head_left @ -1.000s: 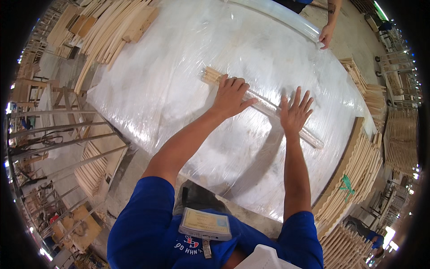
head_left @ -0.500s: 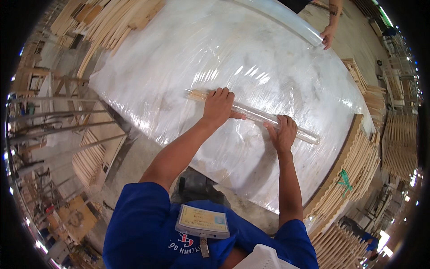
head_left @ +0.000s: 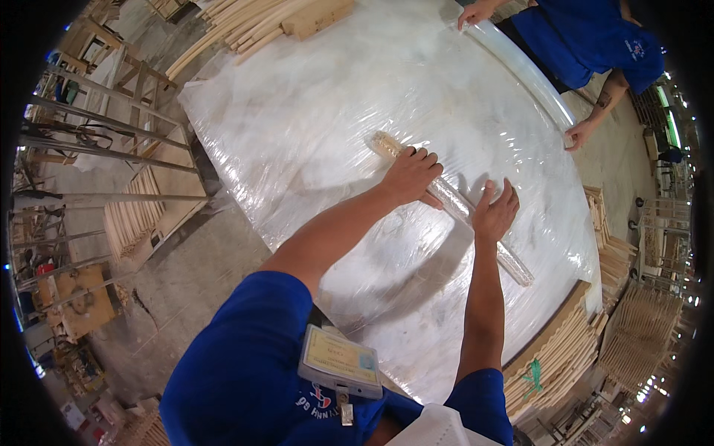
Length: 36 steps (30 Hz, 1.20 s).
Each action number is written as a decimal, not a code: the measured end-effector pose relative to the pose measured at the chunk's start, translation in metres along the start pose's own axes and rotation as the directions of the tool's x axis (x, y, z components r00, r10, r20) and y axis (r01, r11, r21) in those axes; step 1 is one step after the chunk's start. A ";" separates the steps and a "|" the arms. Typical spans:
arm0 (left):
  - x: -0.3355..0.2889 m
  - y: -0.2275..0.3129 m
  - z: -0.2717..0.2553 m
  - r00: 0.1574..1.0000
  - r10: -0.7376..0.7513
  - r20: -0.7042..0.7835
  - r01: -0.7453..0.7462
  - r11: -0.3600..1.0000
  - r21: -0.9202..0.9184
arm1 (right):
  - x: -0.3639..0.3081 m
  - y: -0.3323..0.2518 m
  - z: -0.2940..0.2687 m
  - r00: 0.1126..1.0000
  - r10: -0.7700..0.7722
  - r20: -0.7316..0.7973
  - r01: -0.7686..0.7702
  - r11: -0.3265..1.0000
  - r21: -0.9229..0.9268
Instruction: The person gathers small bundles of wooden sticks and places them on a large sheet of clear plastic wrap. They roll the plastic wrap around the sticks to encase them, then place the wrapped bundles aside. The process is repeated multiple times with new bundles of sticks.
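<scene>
A slim bundle of light wooden sticks in clear plastic film (head_left: pixel 451 199) lies slantwise on a wide sheet of clear film (head_left: pixel 320 126) spread over a pale surface. My left hand (head_left: pixel 411 177) is wrapped over the bundle near its far left end, with the thumb along its near side. Over the bundle's lower right half is my right hand (head_left: pixel 496 212), its fingers spread and nothing gripped. Whether its palm touches the film cannot be made out. At the far edge, another person's two hands hold a long roll of clear film (head_left: pixel 520 70).
Loose wooden strips (head_left: pixel 245 22) lie at the far left edge. Stacked wooden slats with a green tie (head_left: pixel 532 377) stand at the near right. Metal rails (head_left: pixel 111 149) of a rack are on the left, beside a stack of wooden pieces (head_left: pixel 134 212).
The bundle now slants more steeply, its right end nearer me. My right hand has loosened and its fingers have spread. My left hand keeps its hold. More of the other person shows.
</scene>
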<state>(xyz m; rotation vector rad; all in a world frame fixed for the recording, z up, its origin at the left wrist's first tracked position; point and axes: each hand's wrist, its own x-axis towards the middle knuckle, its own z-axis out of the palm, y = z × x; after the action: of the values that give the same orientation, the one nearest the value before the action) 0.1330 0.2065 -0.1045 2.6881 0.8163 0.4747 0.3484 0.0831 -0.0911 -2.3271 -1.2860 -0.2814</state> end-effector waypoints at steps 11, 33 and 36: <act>-0.090 0.030 -0.003 0.983 -0.183 0.005 0.182 0.975 -0.127 | -0.105 0.006 -0.037 0.902 -0.378 0.210 0.353 0.924 0.149; 0.027 -0.014 -0.011 0.998 0.034 -0.061 -0.037 0.998 -0.049 | 0.002 -0.011 0.003 0.983 -0.161 0.083 0.168 0.983 -0.077; -0.023 -0.012 -0.014 0.990 0.084 0.110 -0.084 0.996 -0.013 | -0.079 -0.031 -0.019 0.987 -0.142 0.078 0.135 0.986 0.096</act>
<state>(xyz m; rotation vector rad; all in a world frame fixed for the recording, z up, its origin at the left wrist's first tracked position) 0.1040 0.2053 -0.1015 2.7220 0.6715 0.3432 0.2804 0.0288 -0.0966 -2.1992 -1.4741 -0.1669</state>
